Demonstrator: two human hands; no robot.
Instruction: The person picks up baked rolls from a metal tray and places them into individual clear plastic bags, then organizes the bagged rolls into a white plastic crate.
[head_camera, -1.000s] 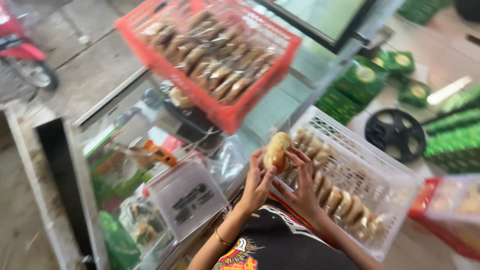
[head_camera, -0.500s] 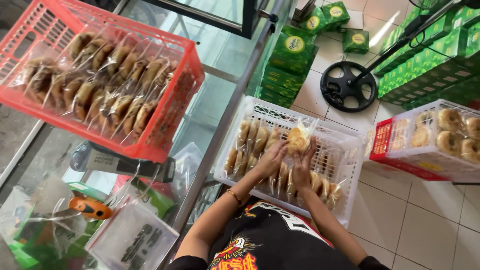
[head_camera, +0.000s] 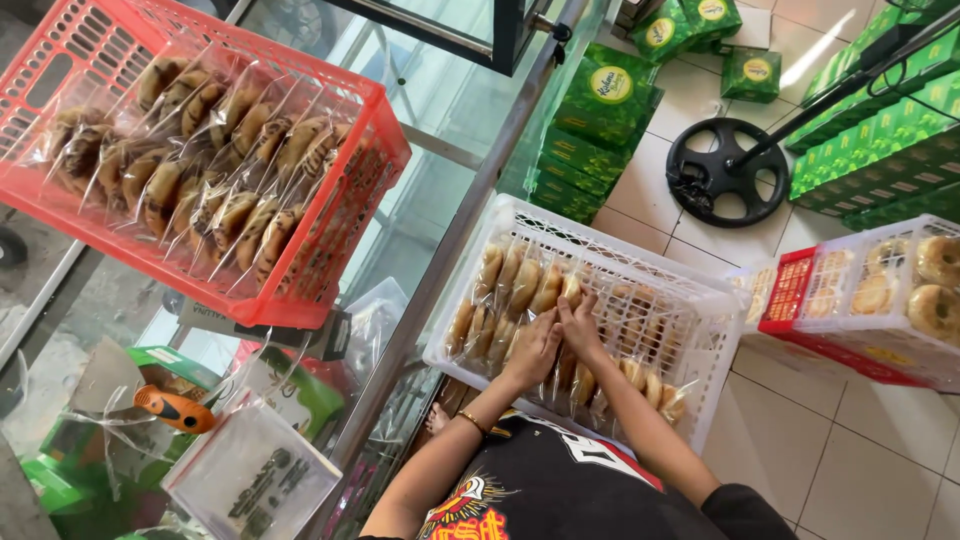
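From my remote seat, going left to right: a red crate (head_camera: 330, 190) of dark-striped wrapped buns sits on the glass counter (head_camera: 440, 110), then the white crate (head_camera: 700, 330) on the floor side. My left hand (head_camera: 532, 352) and right hand (head_camera: 580, 325) are both down among the wrapped pastries (head_camera: 520, 285), fingers pressed flat on the packs; I cannot tell whether either actually pinches one. I'd judge it best to seat each pack upright and snug against its row (no crushing the wrappers). Far right stand green boxes (head_camera: 600, 110) and another crate (head_camera: 880, 320).
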